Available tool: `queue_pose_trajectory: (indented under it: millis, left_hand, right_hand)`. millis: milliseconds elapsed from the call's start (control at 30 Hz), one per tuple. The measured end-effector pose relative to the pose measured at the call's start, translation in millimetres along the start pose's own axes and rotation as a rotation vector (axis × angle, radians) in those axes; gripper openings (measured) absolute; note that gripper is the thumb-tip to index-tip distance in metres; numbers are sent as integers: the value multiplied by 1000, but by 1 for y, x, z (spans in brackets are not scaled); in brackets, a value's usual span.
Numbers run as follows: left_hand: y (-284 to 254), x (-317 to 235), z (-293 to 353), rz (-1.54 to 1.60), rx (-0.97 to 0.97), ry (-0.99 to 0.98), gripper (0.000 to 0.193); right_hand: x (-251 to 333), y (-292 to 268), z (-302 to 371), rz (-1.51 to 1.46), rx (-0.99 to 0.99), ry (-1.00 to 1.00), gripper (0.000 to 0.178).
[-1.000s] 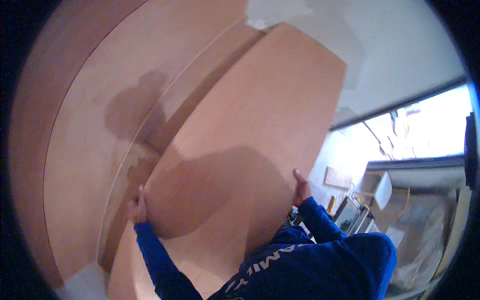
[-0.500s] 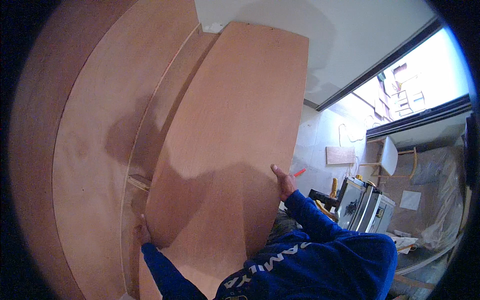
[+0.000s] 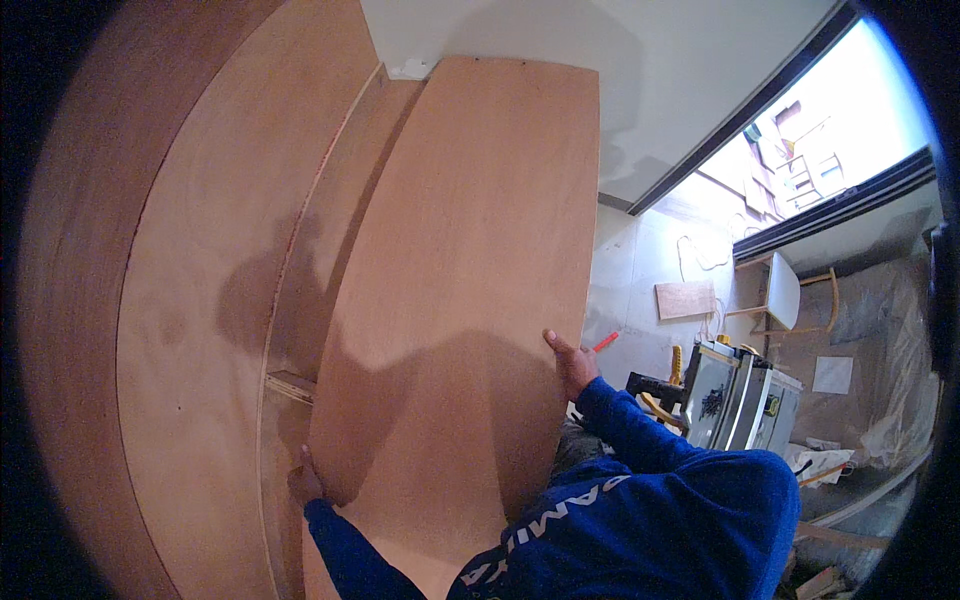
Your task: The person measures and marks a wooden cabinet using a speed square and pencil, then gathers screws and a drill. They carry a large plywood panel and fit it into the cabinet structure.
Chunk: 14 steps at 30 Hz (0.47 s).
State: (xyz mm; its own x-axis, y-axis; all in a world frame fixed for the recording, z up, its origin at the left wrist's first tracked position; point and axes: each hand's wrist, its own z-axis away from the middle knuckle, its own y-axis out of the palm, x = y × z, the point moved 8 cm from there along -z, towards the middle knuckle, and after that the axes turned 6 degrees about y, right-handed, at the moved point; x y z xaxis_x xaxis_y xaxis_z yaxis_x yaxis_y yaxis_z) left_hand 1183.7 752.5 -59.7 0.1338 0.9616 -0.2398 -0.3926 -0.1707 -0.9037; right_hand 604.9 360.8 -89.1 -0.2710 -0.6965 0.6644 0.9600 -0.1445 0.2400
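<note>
A large reddish-brown plywood panel (image 3: 460, 230) stretches away from me through the middle of the view. My right hand (image 3: 574, 368) grips its right edge, thumb lying on the face and the other fingers hidden beneath. At the panel's left edge is my left hand (image 3: 306, 482), its thumb up against the edge and its fingers curled around it, partly out of sight. Left of the panel, a wooden frame (image 3: 330, 230) forms a long recess with a short cross-piece (image 3: 291, 385) in it, just beyond my left hand.
Tall plywood facing (image 3: 200, 300) rises at the left. To the right stand a table saw (image 3: 722, 390) and a chair (image 3: 782, 290). A small board (image 3: 686, 300) and a red object (image 3: 606, 341) are on the floor. A pale wall (image 3: 520, 30) borders the panel's far end.
The panel's far end has shifted slightly left in view. My left hand has moved a little right and shows more clearly at the panel's edge. My right hand keeps its grip.
</note>
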Motion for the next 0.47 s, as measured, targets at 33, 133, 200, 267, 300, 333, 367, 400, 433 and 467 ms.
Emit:
queue_pose_trajectory:
  millis: [33,133,200,267,300,333,367,400,433,467]
  left_hand:
    - [-1,1,2,-58,-8,-13,93]
    - [-6,-6,17,-23,-35,58,91]
    - [-6,-12,24,38,-30,93,89]
    - [-6,-15,26,52,-4,95,89]
    - [-8,-18,28,97,-75,121,88]
    - [-7,-21,31,143,-153,160,87]
    - [-6,-21,28,188,-172,144,86]
    - [-4,-25,25,213,-175,193,85]
    - [-3,-19,22,230,-115,181,83]
    - [-3,-14,24,222,-117,169,83]
  right_hand:
    - [1,-1,2,43,-8,-42,56]
    - [6,-7,5,265,-40,-21,55]
    - [3,0,11,25,-5,46,51]
    - [0,4,14,-114,5,120,49]
    - [-1,4,15,-128,1,154,48]
    - [-3,3,16,-144,-4,188,48]
    - [-2,4,18,-157,22,173,50]
    - [-2,4,19,-166,48,160,52]
    - [-3,4,19,-179,80,158,54]
    - [-6,3,20,-164,76,169,55]
